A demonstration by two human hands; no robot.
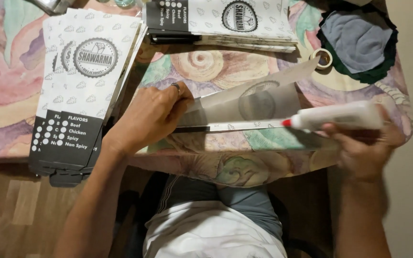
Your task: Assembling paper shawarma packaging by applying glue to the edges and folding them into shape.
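My left hand (151,117) presses down one end of a long white printed paper sheet (259,102) that lies half folded on the table, its upper flap lifted. A ring sits on one finger of that hand. My right hand (364,148) grips a white glue bottle (340,116) with a red tip, held sideways. The tip points left and touches the sheet's lower folded strip near its middle. The right hand is blurred.
A fanned stack of flat printed paper sleeves (80,81) lies at the left, another stack (225,21) at the top. A tape roll (322,57) and dark round cloth pieces (359,40) sit at the upper right. The flowery tablecloth (5,91) covers the table.
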